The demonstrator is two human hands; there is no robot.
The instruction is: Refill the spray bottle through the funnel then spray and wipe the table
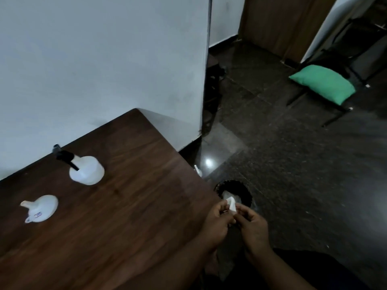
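Spray bottle upright, head on, 9 o'clock on table, out of the way. Bin on floor, 5 o'clock, beside table corner. Funnel lies at 8 o'clock, apparently finished with. Left hand and right hand both pinch white tissue above bin, likely to discard it.

Spray bottles: one white spray bottle.
Funnels: one white funnel.
Tables: one wooden table.
Hands: two, the left hand and the right hand.
Tissues: one folded white tissue.
Waste bins: one black waste bin.
Cushions: one green cushion.
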